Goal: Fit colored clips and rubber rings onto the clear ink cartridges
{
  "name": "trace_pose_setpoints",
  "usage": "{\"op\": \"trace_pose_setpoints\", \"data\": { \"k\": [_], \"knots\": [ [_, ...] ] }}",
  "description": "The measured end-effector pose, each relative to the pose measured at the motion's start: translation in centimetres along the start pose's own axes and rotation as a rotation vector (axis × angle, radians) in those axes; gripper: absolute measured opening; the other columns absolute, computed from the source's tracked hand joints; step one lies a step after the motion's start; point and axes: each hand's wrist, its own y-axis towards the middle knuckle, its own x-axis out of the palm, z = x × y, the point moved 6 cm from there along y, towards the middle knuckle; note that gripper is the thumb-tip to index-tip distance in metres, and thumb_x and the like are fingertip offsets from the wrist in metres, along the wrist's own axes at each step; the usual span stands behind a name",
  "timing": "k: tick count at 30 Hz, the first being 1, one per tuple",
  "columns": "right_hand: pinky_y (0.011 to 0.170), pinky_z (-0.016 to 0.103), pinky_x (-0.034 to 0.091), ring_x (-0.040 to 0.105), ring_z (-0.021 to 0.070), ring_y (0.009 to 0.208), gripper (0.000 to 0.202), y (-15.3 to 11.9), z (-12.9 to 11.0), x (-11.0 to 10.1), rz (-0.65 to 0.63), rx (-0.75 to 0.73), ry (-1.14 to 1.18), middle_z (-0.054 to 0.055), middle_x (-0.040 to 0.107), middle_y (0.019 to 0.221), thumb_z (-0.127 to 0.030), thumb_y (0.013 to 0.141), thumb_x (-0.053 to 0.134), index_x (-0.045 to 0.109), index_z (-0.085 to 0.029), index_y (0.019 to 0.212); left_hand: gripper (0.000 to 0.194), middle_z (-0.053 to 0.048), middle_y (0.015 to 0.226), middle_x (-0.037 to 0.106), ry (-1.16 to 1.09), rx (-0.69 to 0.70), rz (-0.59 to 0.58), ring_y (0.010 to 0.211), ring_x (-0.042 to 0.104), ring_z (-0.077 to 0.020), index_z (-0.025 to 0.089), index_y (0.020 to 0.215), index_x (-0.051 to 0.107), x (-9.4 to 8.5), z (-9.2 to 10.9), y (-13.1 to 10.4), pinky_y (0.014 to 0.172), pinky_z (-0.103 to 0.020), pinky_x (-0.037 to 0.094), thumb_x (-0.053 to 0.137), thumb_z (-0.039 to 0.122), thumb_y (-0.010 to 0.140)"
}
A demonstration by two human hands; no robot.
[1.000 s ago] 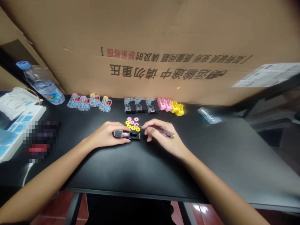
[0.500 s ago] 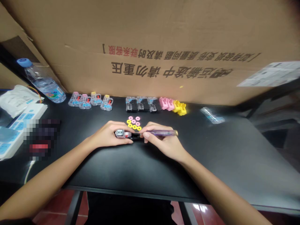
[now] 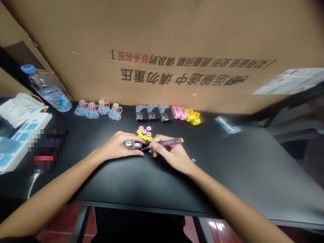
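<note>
My left hand is closed around a small clear-and-black plastic case, with a silver end face and a bit of red showing. In my right hand is a slim screwdriver with a see-through purple handle and a gold-coloured end. Its thin metal shaft points left into the dark part of the case; the exact contact of the tip is hidden by fingers. Just beyond both hands lie several pink rings and yellow rings.
Along the back stand clear cases with red parts, clear-and-black cases, pink clips and yellow clips. A water bottle and power strip are left. A clear packet and small white piece lie right.
The screwdriver has tilted and shifted left, its handle end now higher, and its shaft shows at the case. My right hand moved slightly left; a small white piece shows beside its wrist.
</note>
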Motion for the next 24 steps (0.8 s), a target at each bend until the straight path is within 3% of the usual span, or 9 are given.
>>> {"op": "trace_pose_setpoints", "data": {
  "k": [16,24],
  "knots": [
    [0.066,0.034,0.059,0.070,0.0191,0.067,0.038,0.13,-0.46,0.00,0.041,-0.078,-0.101,0.003,0.069,0.072,-0.052,0.104,0.065,0.081,-0.020,0.090,0.038,-0.007,0.115,0.085,0.038,0.023,0.016,0.103,0.083,-0.0250,0.023,0.119,0.083,-0.05,-0.10,-0.08,0.094,-0.033,0.063,0.090,0.040,0.086],
    [0.056,0.030,0.054,0.064,0.0159,0.054,0.034,-0.18,0.30,0.20,0.163,-0.044,-0.084,0.002,0.069,0.067,-0.048,0.097,0.076,0.078,-0.020,0.078,0.035,-0.007,0.115,0.085,0.058,0.020,0.025,0.102,0.083,-0.0242,0.024,0.120,0.082,0.05,-0.02,-0.16,0.092,-0.032,0.064,0.088,0.038,0.088]
  ]
}}
